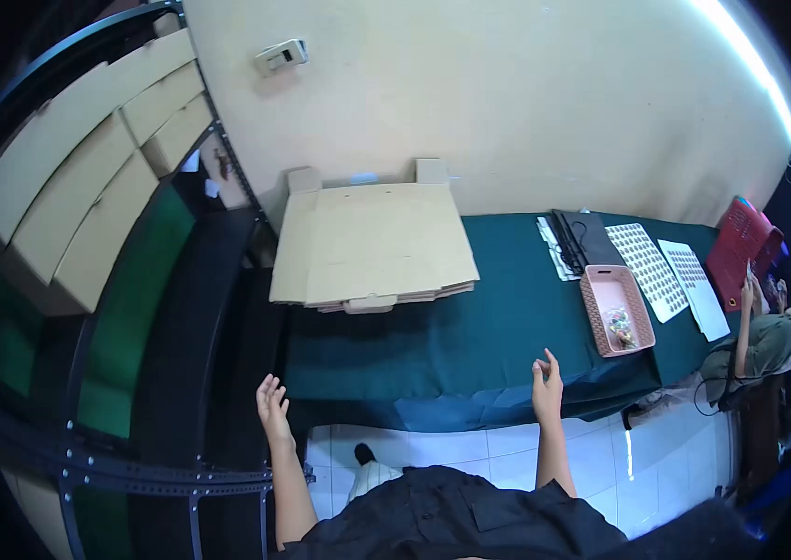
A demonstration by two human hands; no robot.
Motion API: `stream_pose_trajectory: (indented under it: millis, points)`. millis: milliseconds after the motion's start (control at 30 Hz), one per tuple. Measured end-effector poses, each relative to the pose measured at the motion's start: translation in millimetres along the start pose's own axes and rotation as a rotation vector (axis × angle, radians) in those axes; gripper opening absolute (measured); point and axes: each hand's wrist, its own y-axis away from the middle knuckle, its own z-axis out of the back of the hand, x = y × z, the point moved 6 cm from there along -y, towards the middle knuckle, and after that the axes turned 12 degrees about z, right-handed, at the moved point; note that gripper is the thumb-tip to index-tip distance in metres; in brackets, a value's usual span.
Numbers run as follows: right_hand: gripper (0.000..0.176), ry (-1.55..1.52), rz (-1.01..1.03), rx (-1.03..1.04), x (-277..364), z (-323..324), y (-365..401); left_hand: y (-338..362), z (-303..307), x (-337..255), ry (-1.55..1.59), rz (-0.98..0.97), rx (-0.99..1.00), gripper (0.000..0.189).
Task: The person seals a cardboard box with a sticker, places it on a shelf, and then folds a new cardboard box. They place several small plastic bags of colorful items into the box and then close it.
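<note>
My left hand is raised with its fingers apart and nothing in it, between the dark shelf rack and the table's near left corner. Over the front edge of the table, my right hand is also empty, thumb and fingers spread. Beyond both hands, a stack of flat cardboard boxes lies on the green tablecloth, touched by neither hand. Nearest to my right hand is a pink basket holding small colourful items in a clear bag.
Cardboard boxes fill the upper level of the metal rack on the left. Black folders, sheets of round stickers and a red basket are on the table's right. Another person sits at the far right.
</note>
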Motion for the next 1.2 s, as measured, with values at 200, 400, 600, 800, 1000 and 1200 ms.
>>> stream_pose_trajectory:
  millis: [200,400,600,800,1000,1200]
  points:
    - [0.037,-0.068,-0.060,-0.039,-29.3,-9.1,-18.4,-89.4,-23.5,11.3,0.082,0.087,0.005,0.045]
    - [0.039,-0.311,-0.179,0.041,-30.4,-72.1,-77.8,-181.7,-38.4,14.0,0.104,0.222,-0.029,0.065]
    - [0.057,-0.503,-0.415,0.214,-20.2,-153.9,-138.5,-233.5,-68.1,8.6,0.059,0.406,0.170,0.074]
    - [0.065,-0.339,-0.323,0.327,19.4,-191.2,-165.0,-227.9,-90.1,-26.2,-0.046,0.333,0.164,0.054]
    - [0.068,-0.404,-0.431,0.467,-6.2,-207.6,-179.2,-228.2,-85.6,-40.4,-0.238,0.302,0.098,0.050]
    - [0.062,-0.482,-0.481,0.468,1.8,-218.1,-184.2,-219.5,-84.7,-59.1,-0.341,0.156,-0.006,0.046]
